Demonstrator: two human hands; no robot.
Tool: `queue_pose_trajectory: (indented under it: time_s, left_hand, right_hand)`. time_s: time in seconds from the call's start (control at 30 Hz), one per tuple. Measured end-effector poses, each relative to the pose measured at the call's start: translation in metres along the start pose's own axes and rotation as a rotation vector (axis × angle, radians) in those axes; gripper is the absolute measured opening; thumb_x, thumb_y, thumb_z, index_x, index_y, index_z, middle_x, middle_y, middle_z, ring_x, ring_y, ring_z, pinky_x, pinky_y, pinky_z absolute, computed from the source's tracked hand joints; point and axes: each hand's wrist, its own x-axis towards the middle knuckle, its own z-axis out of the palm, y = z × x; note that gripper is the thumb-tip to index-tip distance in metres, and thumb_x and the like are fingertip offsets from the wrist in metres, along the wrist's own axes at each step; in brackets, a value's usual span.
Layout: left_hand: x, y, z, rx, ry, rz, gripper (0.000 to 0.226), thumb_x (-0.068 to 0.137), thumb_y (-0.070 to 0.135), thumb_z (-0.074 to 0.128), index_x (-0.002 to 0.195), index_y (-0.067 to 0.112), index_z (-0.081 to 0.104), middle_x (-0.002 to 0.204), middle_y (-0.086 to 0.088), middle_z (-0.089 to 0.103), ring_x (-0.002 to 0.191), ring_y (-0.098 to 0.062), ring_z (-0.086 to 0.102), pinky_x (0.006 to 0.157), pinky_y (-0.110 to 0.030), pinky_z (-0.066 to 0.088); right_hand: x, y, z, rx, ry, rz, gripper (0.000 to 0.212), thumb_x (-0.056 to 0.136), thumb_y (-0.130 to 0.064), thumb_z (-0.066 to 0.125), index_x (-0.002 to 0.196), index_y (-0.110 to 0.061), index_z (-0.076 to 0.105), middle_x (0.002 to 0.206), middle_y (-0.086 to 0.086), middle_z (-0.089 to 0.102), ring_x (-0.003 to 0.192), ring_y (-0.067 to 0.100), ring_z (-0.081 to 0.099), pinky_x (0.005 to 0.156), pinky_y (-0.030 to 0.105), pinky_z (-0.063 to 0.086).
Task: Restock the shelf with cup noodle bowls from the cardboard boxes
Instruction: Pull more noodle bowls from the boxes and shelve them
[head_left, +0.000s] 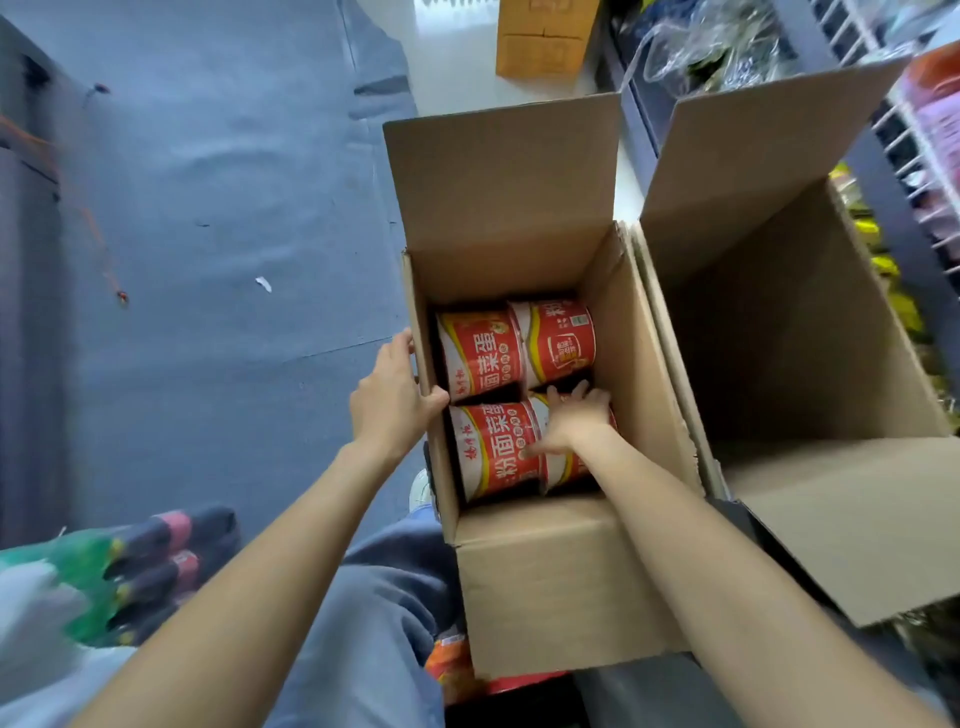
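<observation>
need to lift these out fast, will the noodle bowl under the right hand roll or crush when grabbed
The noodle bowl lies on its side, so it could roll once free. Three neighbours wedge it now. It probably feels light, and its thin wall may dent if the right hand squeezes hard.

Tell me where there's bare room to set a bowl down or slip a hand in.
The right-hand box looks empty. Blue floor left of the noodle box is bare. Inside it, four bowls sit packed; the right hand reaches among them.
</observation>
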Motion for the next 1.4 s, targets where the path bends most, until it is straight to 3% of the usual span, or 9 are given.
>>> queue_pose_trajectory:
  time_s: [0.1, 0.27, 0.4, 0.57, 0.77, 1.03, 1.13, 1.23, 1.4]
  left_hand:
    - [0.0, -0.001, 0.0, 0.005, 0.004, -0.003, 0.058, 0.079, 0.024, 0.064, 0.132, 0.023, 0.041, 0.13, 0.002, 0.055, 0.099, -0.029, 0.064, 0.082, -0.043, 0.049]
    - [0.0, -0.001, 0.001, 0.02, 0.011, 0.015, 0.059, 0.08, 0.027, 0.063, 0.134, 0.021, 0.04, 0.13, -0.001, 0.054, 0.1, -0.032, 0.064, 0.081, -0.046, 0.051]
    - [-0.001, -0.002, 0.002, 0.041, 0.025, 0.025, 0.06, 0.08, 0.028, 0.063, 0.135, 0.02, 0.04, 0.131, -0.002, 0.054, 0.101, -0.034, 0.063, 0.08, -0.046, 0.051]
    - [-0.002, -0.006, 0.004, 0.039, 0.047, 0.034, 0.06, 0.08, 0.027, 0.063, 0.136, 0.022, 0.04, 0.129, -0.002, 0.055, 0.1, -0.033, 0.063, 0.08, -0.045, 0.051]
    - [0.0, -0.007, 0.006, 0.046, 0.057, 0.044, 0.059, 0.08, 0.026, 0.063, 0.134, 0.023, 0.041, 0.128, -0.001, 0.056, 0.099, -0.034, 0.063, 0.08, -0.045, 0.05]
    - [-0.003, 0.002, 0.0, 0.182, 0.015, 0.043, 0.065, 0.085, 0.029, 0.061, 0.141, 0.011, 0.034, 0.131, -0.012, 0.049, 0.104, -0.039, 0.059, 0.077, -0.047, 0.047]
    - [-0.013, 0.016, -0.008, 0.276, 0.006, 0.0, 0.078, 0.09, 0.039, 0.06, 0.148, 0.004, 0.022, 0.145, -0.019, 0.035, 0.128, -0.039, 0.041, 0.094, -0.049, 0.039]
    - [-0.035, 0.049, -0.022, 0.059, 0.139, 0.061, 0.075, 0.094, 0.043, 0.054, 0.15, 0.005, 0.022, 0.155, -0.016, 0.026, 0.142, -0.032, 0.023, 0.114, -0.044, 0.024]
    - [-0.086, 0.146, -0.053, -0.784, -0.153, 0.092, 0.048, 0.09, 0.058, 0.043, 0.119, 0.025, 0.064, 0.123, 0.003, 0.065, 0.117, -0.015, 0.058, 0.103, -0.037, 0.043]
  right_hand:
    - [0.004, 0.005, 0.001, 0.107, -0.079, -0.06, 0.105, 0.079, -0.07, 0.054, 0.152, -0.029, -0.008, 0.158, 0.021, -0.005, 0.143, 0.046, -0.003, 0.117, 0.057, 0.001]
    - [0.001, -0.01, 0.007, 0.146, -0.077, -0.057, 0.089, 0.091, -0.049, 0.051, 0.152, -0.026, -0.01, 0.159, 0.018, -0.007, 0.144, 0.045, -0.006, 0.109, 0.07, 0.005]
    - [-0.001, 0.002, 0.007, 0.179, 0.034, -0.117, 0.084, 0.085, -0.061, 0.05, 0.151, -0.032, 0.007, 0.156, 0.015, 0.014, 0.142, 0.045, 0.01, 0.11, 0.066, 0.012]
    - [-0.008, 0.007, 0.023, 0.281, 0.091, -0.203, 0.088, 0.079, -0.07, 0.055, 0.149, -0.043, 0.009, 0.159, 0.005, 0.006, 0.14, 0.053, -0.007, 0.11, 0.067, -0.002]
    - [-0.012, 0.009, 0.021, 0.417, 0.241, -0.167, 0.07, 0.076, -0.057, 0.065, 0.139, -0.046, 0.037, 0.155, 0.001, 0.019, 0.135, 0.04, 0.018, 0.107, 0.065, 0.021]
    - [-0.099, 0.0, -0.03, 0.457, 0.661, 0.005, 0.066, 0.075, -0.055, 0.064, 0.136, -0.037, 0.046, 0.157, -0.001, 0.018, 0.138, 0.035, 0.018, 0.103, 0.059, 0.025]
    - [-0.147, 0.02, -0.051, 0.705, 0.768, 0.035, 0.066, 0.077, -0.052, 0.064, 0.137, -0.038, 0.044, 0.156, -0.004, 0.021, 0.138, 0.028, 0.02, 0.104, 0.056, 0.028]
    - [-0.182, 0.05, -0.066, 1.303, 0.739, 0.019, 0.06, 0.08, -0.044, 0.067, 0.136, -0.034, 0.049, 0.146, -0.005, 0.038, 0.129, 0.016, 0.038, 0.101, 0.041, 0.04]
    - [-0.256, 0.108, -0.077, 2.057, 0.666, -0.111, 0.042, 0.082, -0.034, 0.064, 0.123, -0.027, 0.057, 0.114, -0.004, 0.065, 0.085, 0.0, 0.065, 0.059, 0.019, 0.051]
